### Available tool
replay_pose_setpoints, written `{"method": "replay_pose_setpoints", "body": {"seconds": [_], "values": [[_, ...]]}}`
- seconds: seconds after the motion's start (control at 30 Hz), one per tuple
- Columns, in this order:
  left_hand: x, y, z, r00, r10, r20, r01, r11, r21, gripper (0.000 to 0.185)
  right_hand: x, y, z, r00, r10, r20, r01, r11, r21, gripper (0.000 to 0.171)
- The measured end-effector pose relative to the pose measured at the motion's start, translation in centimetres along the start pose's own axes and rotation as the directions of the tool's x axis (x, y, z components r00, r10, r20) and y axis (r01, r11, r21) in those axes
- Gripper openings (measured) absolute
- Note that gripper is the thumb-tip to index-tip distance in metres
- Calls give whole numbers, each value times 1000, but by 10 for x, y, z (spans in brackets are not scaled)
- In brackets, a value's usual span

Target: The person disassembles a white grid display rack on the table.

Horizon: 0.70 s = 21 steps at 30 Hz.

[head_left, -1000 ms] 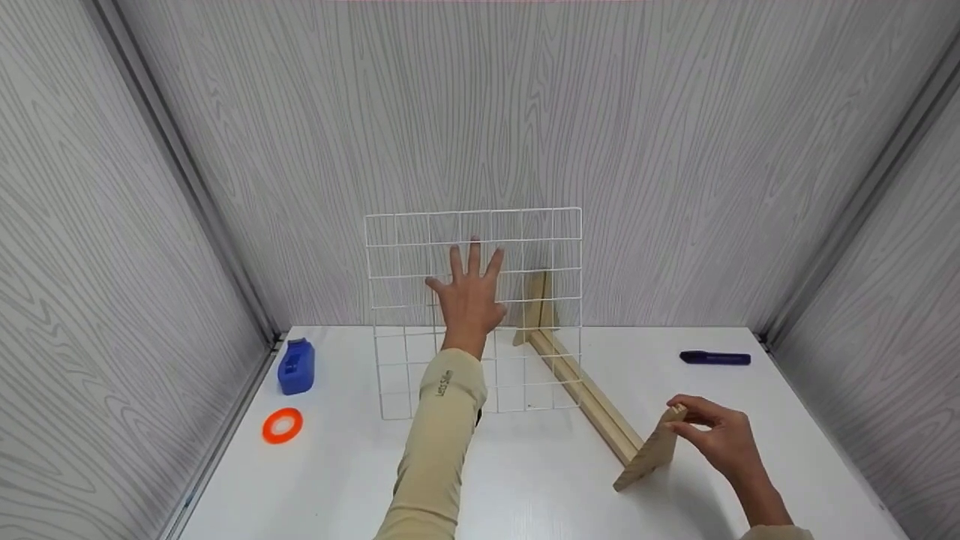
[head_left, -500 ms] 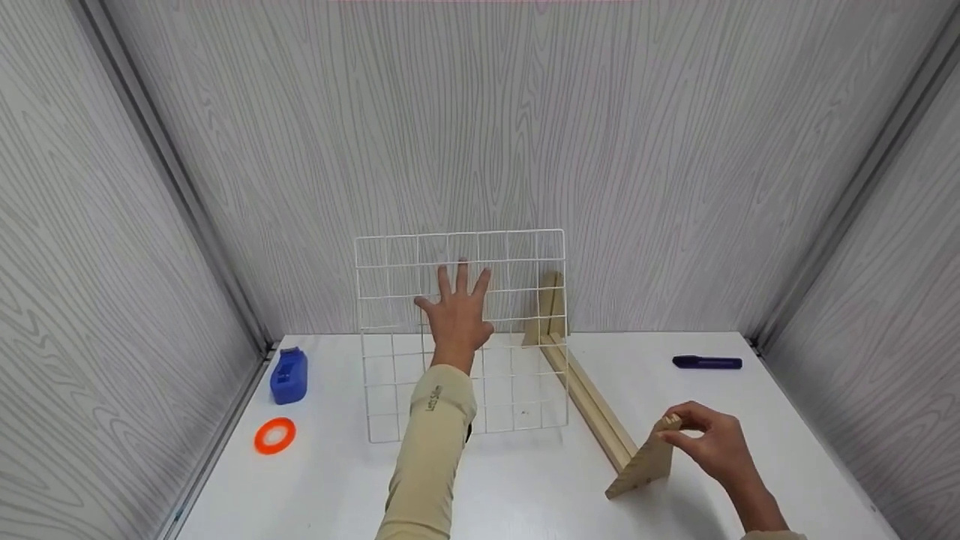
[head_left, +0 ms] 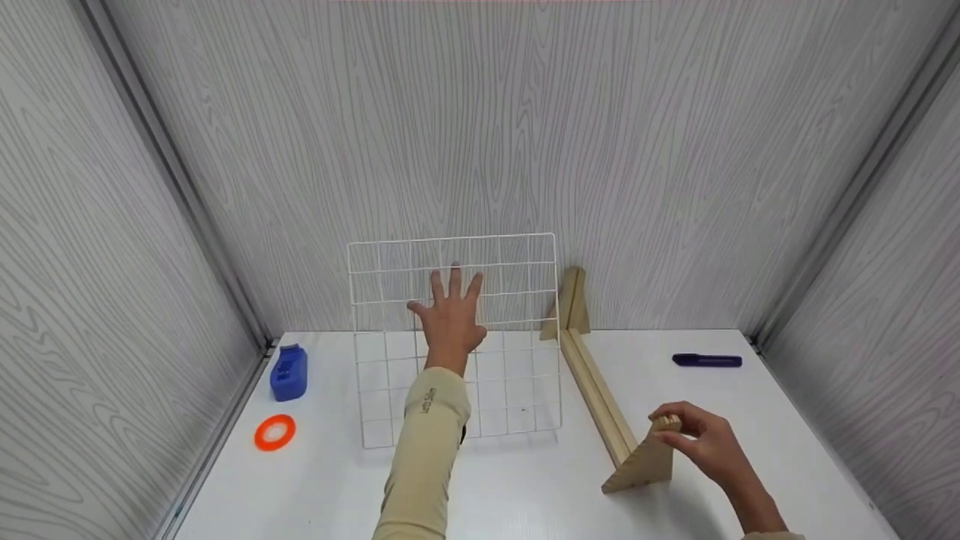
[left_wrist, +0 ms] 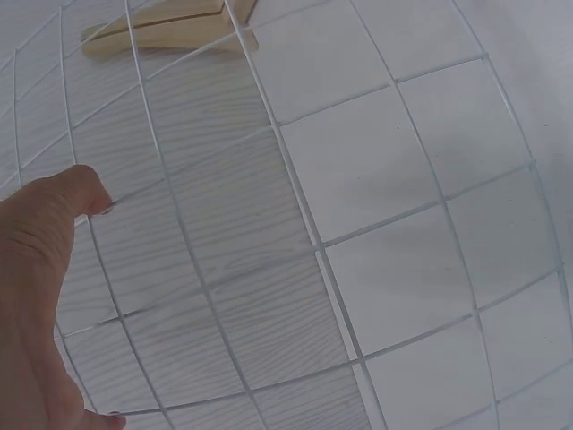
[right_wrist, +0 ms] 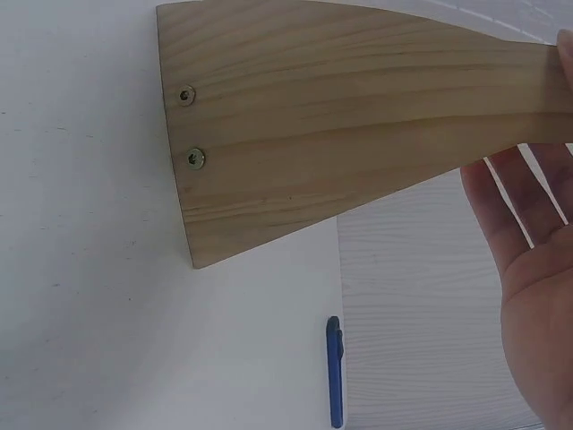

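Observation:
My left hand (head_left: 450, 324) lies with fingers spread wide and straight against a white wire grid panel (head_left: 503, 293), which stands upright on the table. In the left wrist view, fingertips touch the wires (left_wrist: 320, 246). With thumb and fingers, my right hand (head_left: 705, 444) pinches the top of the near triangular end of a wooden stand (head_left: 646, 461). A long grooved bar (head_left: 600, 405) joins this end to a similar upright end (head_left: 570, 304) at the back. The right wrist view shows two screws in the wooden end piece (right_wrist: 349, 98).
A blue tape dispenser (head_left: 289, 373) and an orange ring (head_left: 275, 433), perhaps a tape roll, lie at the left. Far right lies a dark blue cutter or pen-like tool (head_left: 707, 361). Wood-grain panels (head_left: 480, 135) enclose the white table (head_left: 525, 480) at the back and sides.
The stand's far end has swung right, out from behind the grid panel. The grid has shifted slightly left with my left hand on it. My right hand keeps its pinch; the view has tilted a little.

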State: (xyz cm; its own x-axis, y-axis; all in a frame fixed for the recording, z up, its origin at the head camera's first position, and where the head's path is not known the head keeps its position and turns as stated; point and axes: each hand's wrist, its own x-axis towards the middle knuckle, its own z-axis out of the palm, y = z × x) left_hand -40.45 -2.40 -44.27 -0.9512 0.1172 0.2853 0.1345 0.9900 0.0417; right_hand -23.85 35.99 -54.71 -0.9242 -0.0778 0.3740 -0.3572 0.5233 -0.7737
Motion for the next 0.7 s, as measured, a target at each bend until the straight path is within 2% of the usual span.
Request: {"method": "replay_pose_setpoints", "body": {"seconds": [0.1,0.2,0.3,0.43,0.57,0.7], "values": [[0,-2,2,1000,-5,9,5,1000,-1,95,-1,3,1,1000,-3,29,1,997,73,30],[-1,-3,4,1000,-11,14,11,1000,-16,95,-1,5,2,1000,-4,20,2,995,101,37],[-3,-4,8,1000,-14,23,14,1000,-21,95,-5,3,4,1000,22,-19,-21,997,76,43],[-6,-3,12,999,-3,34,3,1000,-8,96,-11,5,9,994,40,-98,-38,999,21,40],[-7,-4,14,1000,12,29,-12,1000,9,96,-14,8,10,987,22,-160,-22,1000,0,35],[-9,-5,18,999,18,35,-18,1000,6,94,-15,6,8,984,-14,-176,14,1000,3,34]]}}
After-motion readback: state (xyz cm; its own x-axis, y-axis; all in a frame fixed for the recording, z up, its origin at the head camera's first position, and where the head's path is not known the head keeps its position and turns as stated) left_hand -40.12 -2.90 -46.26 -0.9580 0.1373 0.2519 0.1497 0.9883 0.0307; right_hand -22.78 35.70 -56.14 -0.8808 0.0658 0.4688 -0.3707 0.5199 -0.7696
